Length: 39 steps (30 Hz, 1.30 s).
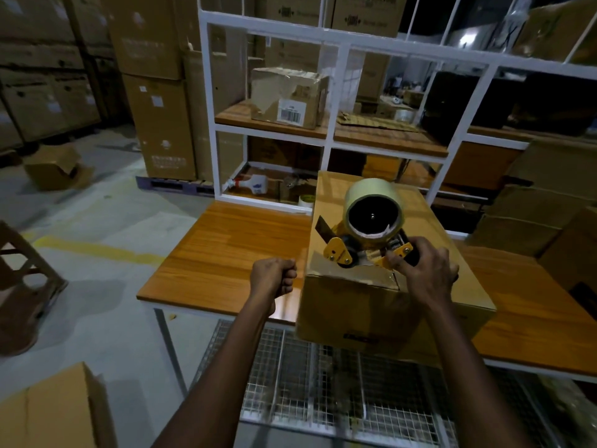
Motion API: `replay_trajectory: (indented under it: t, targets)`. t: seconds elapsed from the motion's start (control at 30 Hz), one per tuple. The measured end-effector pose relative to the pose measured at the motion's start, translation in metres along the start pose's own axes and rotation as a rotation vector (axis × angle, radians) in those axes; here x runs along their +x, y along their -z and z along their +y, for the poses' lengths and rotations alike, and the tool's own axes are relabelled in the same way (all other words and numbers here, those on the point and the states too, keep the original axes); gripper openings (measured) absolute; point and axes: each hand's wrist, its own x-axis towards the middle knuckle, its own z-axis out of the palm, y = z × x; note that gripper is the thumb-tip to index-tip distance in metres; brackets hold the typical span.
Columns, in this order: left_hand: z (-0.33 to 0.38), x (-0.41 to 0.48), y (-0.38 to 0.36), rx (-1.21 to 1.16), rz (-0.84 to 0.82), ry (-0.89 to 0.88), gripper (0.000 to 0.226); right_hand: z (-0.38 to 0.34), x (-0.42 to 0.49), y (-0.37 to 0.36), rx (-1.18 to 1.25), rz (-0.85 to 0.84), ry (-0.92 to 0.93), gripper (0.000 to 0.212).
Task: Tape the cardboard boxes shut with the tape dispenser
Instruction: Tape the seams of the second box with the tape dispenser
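Observation:
A brown cardboard box (361,305) stands on the wooden table (232,247), overhanging its near edge. A yellow tape dispenser (365,240) with a large roll of pale tape (371,205) sits on the box top near the front edge. My right hand (423,273) grips the dispenser's handle at the box's near top edge. To the left of the box, my left hand (274,276) is curled into a fist above the table and holds nothing. The box's top flaps look slightly torn near the dispenser.
A white metal shelf frame (332,137) stands behind the table with a battered box (287,95), a spray bottle (248,184) and tape rolls. Stacked cartons line the left and right. A wire mesh shelf (323,383) lies under the table. An open box (51,412) is at lower left.

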Motion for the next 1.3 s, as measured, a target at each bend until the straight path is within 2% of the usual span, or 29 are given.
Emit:
replay_trajectory:
  t: [0.17, 0.57, 0.67, 0.9, 1.0, 1.07, 1.13, 1.17, 1.23, 1.3]
  targets:
    - [-0.010, 0.008, 0.003, -0.001, 0.002, 0.006, 0.014, 0.003, -0.005, -0.005, -0.056, -0.032, 0.013, 0.087]
    - [-0.041, 0.018, 0.003, 0.039, -0.021, 0.033, 0.018, 0.008, -0.010, -0.010, -0.147, -0.076, 0.053, 0.085]
    - [-0.048, 0.019, 0.001, 0.134, -0.041, -0.006, 0.025, 0.010, -0.008, -0.010, -0.177, -0.095, 0.078, 0.085]
    - [-0.053, 0.025, 0.003, 0.526, -0.088, -0.172, 0.038, 0.010, -0.009, -0.010, -0.181, -0.098, 0.087, 0.085]
    - [-0.055, 0.022, 0.010, 0.667, -0.150, -0.099, 0.049, 0.010, -0.010, -0.010, -0.177, -0.092, 0.092, 0.086]
    - [-0.061, 0.019, 0.016, 0.734, -0.128, -0.070, 0.045, 0.010, -0.010, -0.010, -0.183, -0.091, 0.100, 0.086]
    - [-0.067, 0.017, 0.017, 0.732, -0.001, -0.186, 0.024, 0.010, -0.008, -0.010, -0.191, -0.087, 0.105, 0.085]
    - [-0.068, 0.013, 0.015, 0.667, 0.058, -0.276, 0.024, 0.011, -0.008, -0.011, -0.191, -0.086, 0.104, 0.083]
    - [-0.065, 0.004, 0.007, 0.477, 0.078, -0.454, 0.039, 0.011, -0.009, -0.012, -0.184, -0.085, 0.096, 0.081]
    - [-0.067, -0.004, -0.002, 0.418, 0.004, -0.562, 0.049, 0.012, -0.009, -0.013, -0.184, -0.082, 0.089, 0.080]
